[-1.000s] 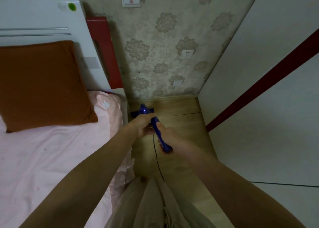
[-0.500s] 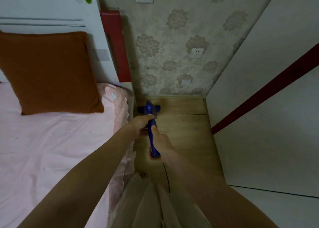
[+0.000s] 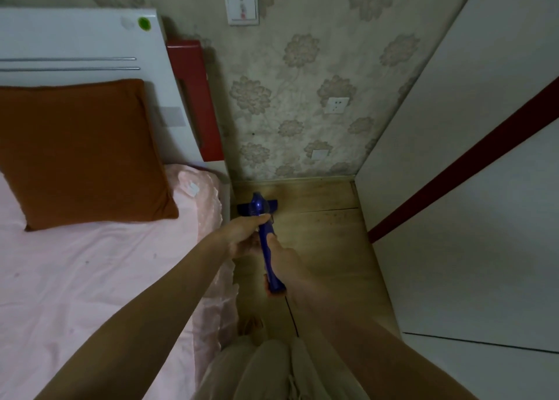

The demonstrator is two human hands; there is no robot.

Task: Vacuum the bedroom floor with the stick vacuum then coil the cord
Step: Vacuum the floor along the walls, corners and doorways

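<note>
- The left hand [image 3: 242, 236] is wrapped round the upper part of the blue stick vacuum [image 3: 267, 242], thumb lying along the top; the right hand [image 3: 286, 262] grips the same shaft just behind it, close to the near end. The two hands touch or nearly touch. This two-handed hold probably steadies the shaft and gives push and steering in a narrow space.
- The vacuum's long axis runs away from the person, its near end under the right hand and its floor head [image 3: 257, 207] beyond the left hand, pointing toward the wall. The head sits crosswise to the shaft, on or just above the wooden floor [image 3: 326, 248]; contact cannot be told.
- A thin dark cord [image 3: 292, 315] trails from the near end back along the floor toward the person's legs, uncoiled, so vacuuming looks like the step in hand.
- Left of the hands lies the bed [image 3: 90, 278], with an orange pillow [image 3: 81, 154] against the headboard; the head works just beside the bed's edge.
- Right of the hands stands a white wardrobe panel [image 3: 453, 218]; ahead, the flowered wall [image 3: 302, 97] carries a socket [image 3: 338, 105].
</note>
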